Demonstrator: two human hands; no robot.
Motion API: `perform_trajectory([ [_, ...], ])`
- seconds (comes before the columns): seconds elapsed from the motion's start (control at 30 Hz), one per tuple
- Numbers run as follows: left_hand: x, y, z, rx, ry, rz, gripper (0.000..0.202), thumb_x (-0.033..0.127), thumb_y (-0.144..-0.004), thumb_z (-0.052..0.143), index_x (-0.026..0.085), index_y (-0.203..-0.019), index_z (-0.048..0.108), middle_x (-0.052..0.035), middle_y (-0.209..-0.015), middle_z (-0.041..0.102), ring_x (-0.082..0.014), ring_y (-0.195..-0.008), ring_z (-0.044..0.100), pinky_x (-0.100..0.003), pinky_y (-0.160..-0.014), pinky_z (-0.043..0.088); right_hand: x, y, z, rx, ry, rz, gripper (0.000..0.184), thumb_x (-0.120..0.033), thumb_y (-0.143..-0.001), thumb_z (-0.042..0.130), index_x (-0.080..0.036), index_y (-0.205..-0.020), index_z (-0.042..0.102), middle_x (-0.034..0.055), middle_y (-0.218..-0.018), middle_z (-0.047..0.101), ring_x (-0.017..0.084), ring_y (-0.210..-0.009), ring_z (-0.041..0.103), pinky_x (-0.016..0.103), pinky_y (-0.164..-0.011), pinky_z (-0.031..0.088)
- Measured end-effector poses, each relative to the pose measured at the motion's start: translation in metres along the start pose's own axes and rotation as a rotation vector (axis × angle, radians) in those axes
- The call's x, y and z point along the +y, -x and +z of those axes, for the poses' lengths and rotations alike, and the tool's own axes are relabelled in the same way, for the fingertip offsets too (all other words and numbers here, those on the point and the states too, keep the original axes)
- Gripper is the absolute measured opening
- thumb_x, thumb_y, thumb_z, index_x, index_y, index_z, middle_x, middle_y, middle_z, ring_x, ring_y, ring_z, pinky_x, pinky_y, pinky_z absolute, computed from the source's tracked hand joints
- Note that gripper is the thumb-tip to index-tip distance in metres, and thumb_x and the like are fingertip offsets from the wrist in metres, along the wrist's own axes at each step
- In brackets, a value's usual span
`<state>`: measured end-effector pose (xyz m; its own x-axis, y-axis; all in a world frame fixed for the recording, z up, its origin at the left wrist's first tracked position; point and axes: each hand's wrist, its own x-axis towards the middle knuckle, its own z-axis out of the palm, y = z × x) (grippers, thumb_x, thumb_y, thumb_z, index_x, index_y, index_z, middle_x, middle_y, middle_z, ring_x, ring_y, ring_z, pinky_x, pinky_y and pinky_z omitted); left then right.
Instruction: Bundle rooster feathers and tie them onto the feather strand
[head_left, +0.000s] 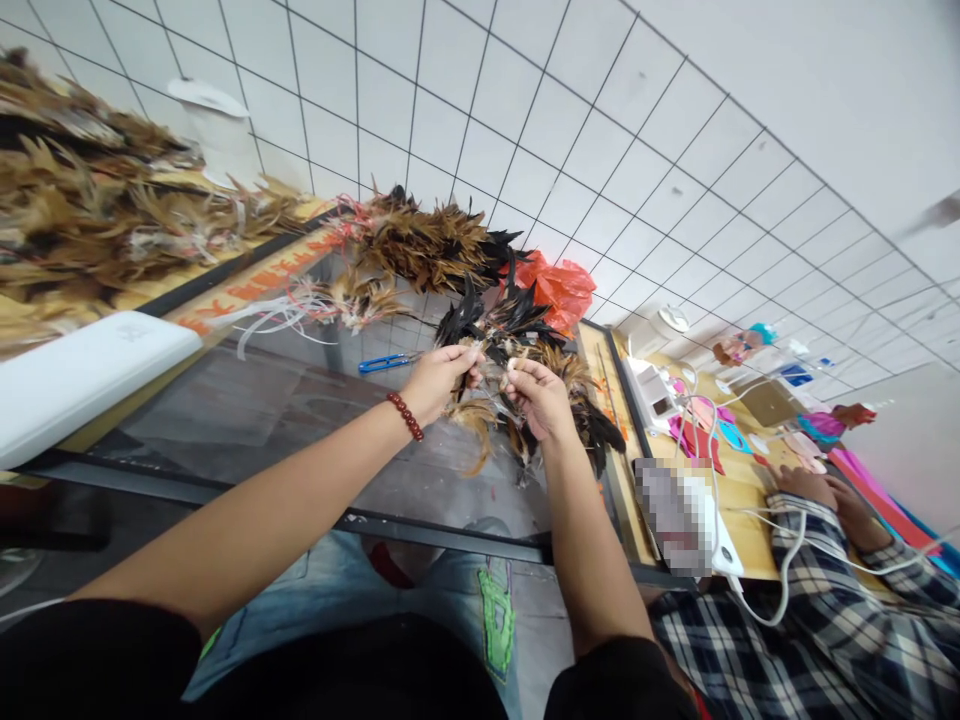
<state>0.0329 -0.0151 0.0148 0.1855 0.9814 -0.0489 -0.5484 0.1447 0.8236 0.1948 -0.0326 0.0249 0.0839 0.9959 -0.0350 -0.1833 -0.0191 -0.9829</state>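
Above the glass tabletop [300, 400], my left hand [444, 378] is closed in a pinch on what looks like a feather, its pale end at the fingertips. A string of reddish-brown beads [406, 416] circles that wrist. My right hand [541, 398] pinches a small whitish bit close by, too small to make out. The fingertips of the two hands are a short gap apart. Black feathers [517, 308] lie just beyond them, and loose brown feathers [478, 432] lie beneath. Blue thread snips [385, 363] rest left of my left hand.
Bundled brown-black feathers [431, 240] and a red plastic bag [559, 290] stand against the tiled wall. More feathers [90, 220] and a white box [97, 375] are at left. At right, a co-worker's hands [806, 487] rest by cables and coloured pieces.
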Motion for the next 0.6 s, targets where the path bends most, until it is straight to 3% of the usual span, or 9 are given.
perform_trajectory([
  [0.07,-0.001,0.002,0.001,-0.029,-0.02,-0.04,0.022,0.029,-0.07,0.078,0.01,-0.069,0.068,-0.0023,-0.057,0.06,-0.0096,-0.052,0.056,-0.022,-0.055,0.045,0.004,0.005,0.008,-0.019,0.016,-0.028,0.046,-0.028,-0.052,0.085,-0.019,-0.089,0.059,-0.0061,-0.06,0.064,0.008,-0.05,0.057,0.019,-0.048,0.045],
  [0.23,0.0,0.001,0.001,0.037,-0.033,-0.045,0.024,0.033,-0.066,0.08,0.012,-0.067,0.069,-0.0035,-0.061,0.063,-0.0108,-0.054,0.057,-0.023,-0.055,0.046,0.008,0.007,0.02,-0.08,0.058,-0.108,0.042,-0.026,-0.056,0.082,-0.019,-0.087,0.055,-0.0062,-0.059,0.067,0.007,-0.05,0.06,0.018,-0.052,0.047],
  [0.4,-0.006,-0.003,-0.001,0.051,-0.114,-0.027,0.026,0.036,-0.062,0.083,0.014,-0.065,0.07,-0.0032,-0.061,0.065,-0.0108,-0.055,0.056,-0.023,-0.055,0.044,0.011,0.005,0.025,0.06,0.033,-0.174,0.04,-0.027,-0.058,0.08,-0.019,-0.084,0.051,-0.0057,-0.06,0.067,0.008,-0.049,0.061,0.018,-0.051,0.047],
  [0.6,-0.011,-0.001,0.001,-0.004,-0.16,0.042,0.023,0.034,-0.064,0.081,0.014,-0.07,0.073,-0.0027,-0.066,0.067,-0.0101,-0.059,0.056,-0.021,-0.059,0.044,0.013,0.005,0.03,0.099,0.007,-0.175,0.05,-0.027,-0.054,0.081,-0.022,-0.086,0.043,-0.0054,-0.059,0.068,0.01,-0.048,0.062,0.018,-0.047,0.046],
])
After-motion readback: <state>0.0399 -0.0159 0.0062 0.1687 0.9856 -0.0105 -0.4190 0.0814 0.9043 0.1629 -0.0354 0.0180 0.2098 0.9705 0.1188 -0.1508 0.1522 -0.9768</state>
